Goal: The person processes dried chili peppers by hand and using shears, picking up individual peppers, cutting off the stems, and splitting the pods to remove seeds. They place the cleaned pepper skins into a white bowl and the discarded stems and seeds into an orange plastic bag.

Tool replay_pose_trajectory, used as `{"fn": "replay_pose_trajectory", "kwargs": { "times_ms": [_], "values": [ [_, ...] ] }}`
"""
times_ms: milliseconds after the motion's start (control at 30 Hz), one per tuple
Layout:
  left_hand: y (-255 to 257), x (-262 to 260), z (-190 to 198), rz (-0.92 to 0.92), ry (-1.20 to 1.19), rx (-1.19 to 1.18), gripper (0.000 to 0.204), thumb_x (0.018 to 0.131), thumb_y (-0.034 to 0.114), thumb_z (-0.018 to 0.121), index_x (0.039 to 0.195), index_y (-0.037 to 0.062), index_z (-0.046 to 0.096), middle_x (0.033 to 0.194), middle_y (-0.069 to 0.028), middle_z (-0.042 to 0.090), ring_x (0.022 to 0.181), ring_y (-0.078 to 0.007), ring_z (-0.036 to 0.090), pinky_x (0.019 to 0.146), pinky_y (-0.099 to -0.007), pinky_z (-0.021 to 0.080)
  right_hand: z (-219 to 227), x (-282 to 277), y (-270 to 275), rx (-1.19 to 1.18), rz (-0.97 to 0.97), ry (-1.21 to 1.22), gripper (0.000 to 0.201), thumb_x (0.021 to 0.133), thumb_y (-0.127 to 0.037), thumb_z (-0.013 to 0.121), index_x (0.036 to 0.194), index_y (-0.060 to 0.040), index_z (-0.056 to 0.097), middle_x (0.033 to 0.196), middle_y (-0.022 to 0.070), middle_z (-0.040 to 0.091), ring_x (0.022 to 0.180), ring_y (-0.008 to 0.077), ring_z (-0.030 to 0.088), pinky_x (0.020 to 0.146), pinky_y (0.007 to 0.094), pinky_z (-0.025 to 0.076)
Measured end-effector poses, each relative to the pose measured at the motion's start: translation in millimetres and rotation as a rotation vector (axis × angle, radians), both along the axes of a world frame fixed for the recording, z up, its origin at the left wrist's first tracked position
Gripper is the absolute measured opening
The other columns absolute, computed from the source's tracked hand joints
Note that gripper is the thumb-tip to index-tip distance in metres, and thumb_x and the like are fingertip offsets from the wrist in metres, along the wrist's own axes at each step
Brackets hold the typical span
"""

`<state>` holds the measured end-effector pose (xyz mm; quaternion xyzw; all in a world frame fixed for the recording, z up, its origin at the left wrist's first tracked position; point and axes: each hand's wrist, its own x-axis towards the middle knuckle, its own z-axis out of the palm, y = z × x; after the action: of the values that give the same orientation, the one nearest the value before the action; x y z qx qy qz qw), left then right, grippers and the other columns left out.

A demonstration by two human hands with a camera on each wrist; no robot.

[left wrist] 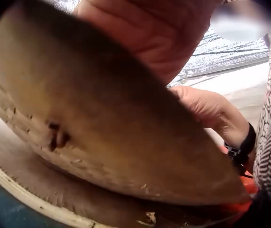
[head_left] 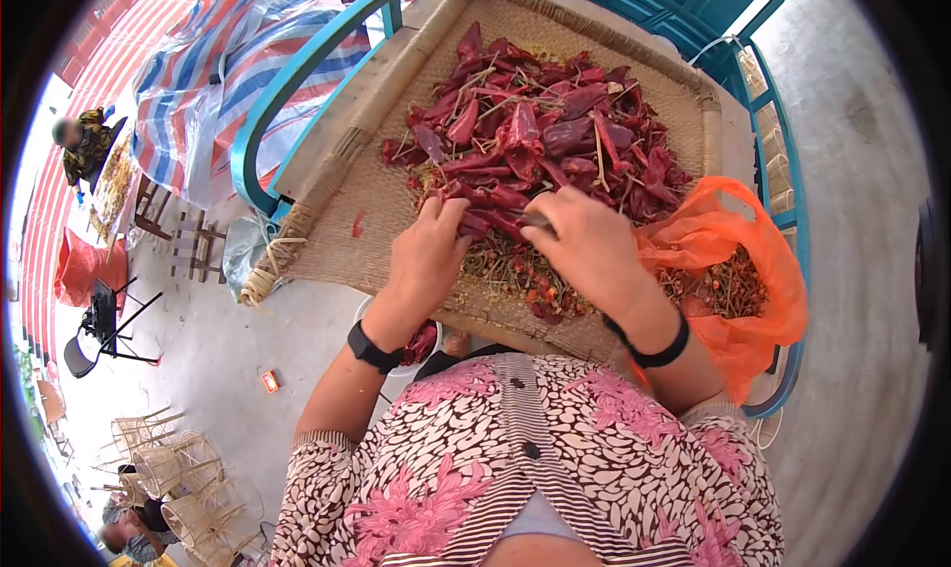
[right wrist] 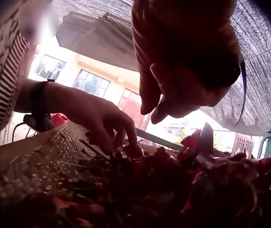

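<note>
A wide woven tray (head_left: 337, 230) carries a heap of dried red chilies (head_left: 545, 131), with stems and seeds (head_left: 515, 270) strewn at its near edge. My left hand (head_left: 451, 210) reaches into the heap's near side, its curled fingers (right wrist: 118, 137) pinching a chili. My right hand (head_left: 545, 220) is just to the right of it, fingers curled (right wrist: 168, 107) round a thin dark tool (right wrist: 242, 85), possibly scissors. The left wrist view shows mostly the tray's rim (left wrist: 102, 142) from below, with the right hand (left wrist: 206, 107) beyond it.
An orange plastic bag (head_left: 733, 230) holding chili stems hangs open at the tray's right edge. Blue metal frames (head_left: 297, 72) border the tray. A striped tarpaulin (head_left: 218, 72) lies far left. A white bowl (head_left: 391, 364) sits under the tray's near edge. Wicker baskets (head_left: 178, 478) stand on the floor.
</note>
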<state>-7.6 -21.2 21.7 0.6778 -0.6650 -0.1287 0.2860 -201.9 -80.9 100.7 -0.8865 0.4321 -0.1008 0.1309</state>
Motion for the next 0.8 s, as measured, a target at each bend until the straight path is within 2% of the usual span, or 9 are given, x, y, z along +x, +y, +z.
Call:
{"fn": "replay_pose_trajectory", "kwargs": {
  "times_ms": [133, 167, 267, 367, 467, 567, 667, 800],
  "values": [
    [-5, 3, -8, -0.048, -0.070, -0.078, 0.033, 0.071, 0.006, 0.072, 0.103, 0.0084, 0.063, 0.114, -0.0114, 0.054, 0.098, -0.0325, 0.058, 0.078, -0.0415, 0.050, -39, 14, 8, 0.048, -0.101, -0.090, 0.025, 0.086, -0.023, 0.066, 0.106, -0.0111, 0.059, 0.095, 0.0100, 0.063, 0.085, 0.0332, 0.065, 0.072, 0.0443, 0.052],
    [-6, 5, -11, -0.063, -0.089, -0.121, 0.035, 0.069, 0.005, 0.073, 0.103, 0.0086, 0.063, 0.116, -0.0111, 0.054, 0.099, -0.0325, 0.057, 0.078, -0.0415, 0.049, -45, 14, 8, 0.121, -0.102, -0.195, 0.025, 0.086, -0.021, 0.065, 0.107, -0.0082, 0.058, 0.098, 0.0125, 0.064, 0.088, 0.0349, 0.064, 0.075, 0.0441, 0.051],
    [-4, 9, 1, -0.068, -0.146, -0.312, 0.038, 0.067, 0.003, 0.075, 0.102, 0.0071, 0.062, 0.112, -0.0097, 0.058, 0.106, -0.0303, 0.055, 0.081, -0.0406, 0.049, -50, 10, 11, 0.182, -0.136, -0.305, 0.028, 0.085, -0.017, 0.066, 0.110, -0.0054, 0.058, 0.096, 0.0137, 0.064, 0.087, 0.0318, 0.065, 0.076, 0.0400, 0.050],
    [-4, 11, 2, -0.135, 0.106, -0.410, 0.034, 0.069, 0.002, 0.076, 0.100, 0.0045, 0.061, 0.105, -0.0099, 0.064, 0.102, -0.0257, 0.059, 0.082, -0.0357, 0.049, -42, 8, 17, 0.440, -0.182, -0.598, 0.027, 0.086, -0.014, 0.067, 0.110, -0.0029, 0.060, 0.092, 0.0084, 0.064, 0.081, 0.0220, 0.063, 0.071, 0.0338, 0.049],
    [11, 1, 20, -0.058, 0.535, -0.150, 0.030, 0.074, 0.000, 0.075, 0.099, 0.0024, 0.060, 0.097, -0.0088, 0.066, 0.094, -0.0183, 0.062, 0.080, -0.0295, 0.049, -27, 10, 29, 0.581, -0.146, -0.913, 0.025, 0.087, -0.011, 0.068, 0.109, -0.0019, 0.061, 0.091, 0.0023, 0.064, 0.079, 0.0118, 0.060, 0.067, 0.0266, 0.048],
    [16, -4, 22, -0.129, 0.696, -0.217, 0.027, 0.077, 0.004, 0.075, 0.100, 0.0026, 0.060, 0.094, -0.0096, 0.066, 0.081, -0.0170, 0.064, 0.072, -0.0302, 0.051, -14, 12, 31, 0.814, -0.172, -0.954, 0.021, 0.089, -0.008, 0.067, 0.108, -0.0016, 0.061, 0.090, -0.0008, 0.062, 0.078, 0.0066, 0.058, 0.064, 0.0230, 0.048],
    [19, -7, 26, -0.147, 0.701, -0.204, 0.027, 0.077, 0.001, 0.074, 0.100, 0.0022, 0.060, 0.089, -0.0087, 0.066, 0.076, -0.0156, 0.064, 0.070, -0.0299, 0.051, -20, 14, 31, 0.692, -0.124, -0.941, 0.019, 0.087, -0.005, 0.067, 0.105, -0.0030, 0.063, 0.091, -0.0004, 0.063, 0.072, 0.0048, 0.058, 0.059, 0.0213, 0.048],
    [20, -10, 27, -0.104, 0.651, -0.231, 0.022, 0.081, 0.000, 0.070, 0.100, 0.0013, 0.061, 0.089, -0.0088, 0.066, 0.079, -0.0168, 0.063, 0.073, -0.0309, 0.051, -34, 21, 28, 0.158, 0.040, -0.837, 0.014, 0.083, -0.002, 0.069, 0.096, -0.0056, 0.066, 0.095, 0.0018, 0.063, 0.064, 0.0104, 0.060, 0.056, 0.0235, 0.050]
  ]
}}
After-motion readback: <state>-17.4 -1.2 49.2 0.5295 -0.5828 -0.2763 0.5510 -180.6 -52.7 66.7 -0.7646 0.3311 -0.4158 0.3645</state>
